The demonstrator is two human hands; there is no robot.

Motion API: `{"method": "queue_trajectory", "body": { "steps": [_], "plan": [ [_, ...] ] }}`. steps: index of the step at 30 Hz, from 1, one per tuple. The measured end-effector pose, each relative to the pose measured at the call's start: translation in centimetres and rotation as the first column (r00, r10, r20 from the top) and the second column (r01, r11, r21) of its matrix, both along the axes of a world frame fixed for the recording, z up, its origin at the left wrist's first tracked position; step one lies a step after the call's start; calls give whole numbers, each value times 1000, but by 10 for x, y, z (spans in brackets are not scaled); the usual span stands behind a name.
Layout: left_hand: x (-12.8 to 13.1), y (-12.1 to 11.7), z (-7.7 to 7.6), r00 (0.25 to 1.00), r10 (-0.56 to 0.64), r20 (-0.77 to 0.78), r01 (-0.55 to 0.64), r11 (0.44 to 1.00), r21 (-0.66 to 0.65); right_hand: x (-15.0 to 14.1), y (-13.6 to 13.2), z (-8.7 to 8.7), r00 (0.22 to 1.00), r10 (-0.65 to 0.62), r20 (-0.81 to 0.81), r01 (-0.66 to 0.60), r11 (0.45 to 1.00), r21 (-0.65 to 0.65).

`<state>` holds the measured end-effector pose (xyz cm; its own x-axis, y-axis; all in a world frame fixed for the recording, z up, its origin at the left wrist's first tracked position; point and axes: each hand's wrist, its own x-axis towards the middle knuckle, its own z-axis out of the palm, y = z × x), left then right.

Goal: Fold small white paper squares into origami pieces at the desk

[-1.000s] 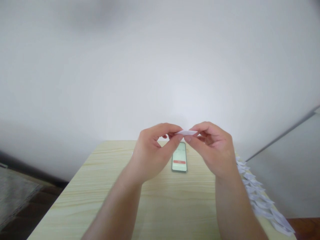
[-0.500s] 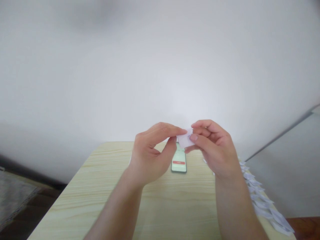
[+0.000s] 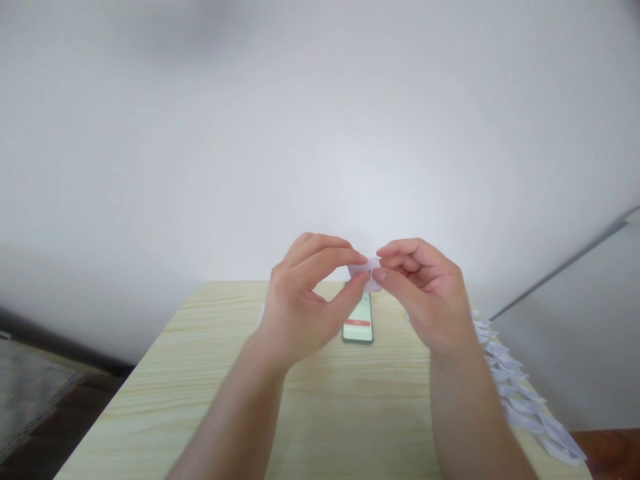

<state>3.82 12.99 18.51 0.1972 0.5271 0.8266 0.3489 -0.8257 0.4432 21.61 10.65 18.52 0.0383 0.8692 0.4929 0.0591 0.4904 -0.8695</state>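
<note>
A small piece of folded white paper [image 3: 373,284] is held up between both hands, above the far part of the table. My left hand [image 3: 307,303] pinches its left side between thumb and fingers. From the right, my right hand [image 3: 433,293] grips it with the thumb in front; the fingers curl behind. The two thumb tips almost meet on the paper. Its exact folded shape is partly hidden by the fingers. Just below and behind the paper, a phone [image 3: 358,332] lies on the table, its screen lit with a red bar, partly covered by my left thumb.
The light wood-grain table [image 3: 350,413] stands against a white wall [image 3: 320,133]. Along its right edge lies a row of several folded white paper pieces [image 3: 525,403]. A bit of white shows beside my left wrist.
My left thumb has moved right and up onto the front of the paper, close to the right thumb. The left fingers have spread a little, and the paper looks more bent.
</note>
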Motion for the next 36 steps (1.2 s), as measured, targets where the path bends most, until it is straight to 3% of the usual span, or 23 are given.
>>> {"method": "queue_trajectory", "body": {
  "steps": [6, 25, 30, 33, 36],
  "plan": [
    [3, -1, -1, 999, 34, 2, -34, 999, 40, -1, 0, -2, 999, -22, 30, 22, 1000, 12],
    [6, -3, -1, 995, -100, 19, 101, 994, -37, -2, 0, 0, 988, -141, 61, 140, 990, 20],
    [5, -2, 0, 994, -48, 102, 70, 972, -225, 0, -3, 4, 995, -92, 41, 93, 995, -18],
    [4, 1, -1, 993, -78, 92, 108, 912, -395, -1, -1, 1, 995, -91, 36, 90, 996, 22],
    [3, 3, -3, 987, -114, 116, 155, 873, -462, -1, 4, -3, 995, -86, 44, 84, 996, 36]
  ]
}}
